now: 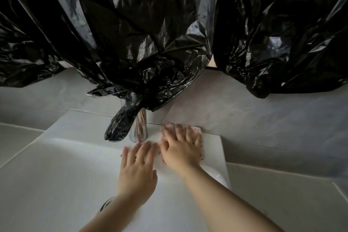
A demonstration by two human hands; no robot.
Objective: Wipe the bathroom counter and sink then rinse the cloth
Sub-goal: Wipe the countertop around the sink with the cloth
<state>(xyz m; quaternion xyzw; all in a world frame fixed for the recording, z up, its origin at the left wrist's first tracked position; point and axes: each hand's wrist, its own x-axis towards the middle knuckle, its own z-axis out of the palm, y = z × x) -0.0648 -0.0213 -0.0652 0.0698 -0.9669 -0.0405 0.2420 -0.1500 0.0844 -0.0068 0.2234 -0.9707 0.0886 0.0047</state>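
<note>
One pink cloth (196,130) lies flat on the sink ledge (212,149), just right of the faucet (140,131). Right hand (181,149) covers it, fingers (178,132) straight and spread, pressing down; the cloth edge shows beyond the fingertips. Left hand (138,167) rests flat just beside it, fingers straight. Black plastic (150,43) drapes over the faucet.

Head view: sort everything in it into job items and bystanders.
Job: cloth pressed under the right hand; left hand flat on the sink; tap; counter.
Bystanders: black bags; wall.
</note>
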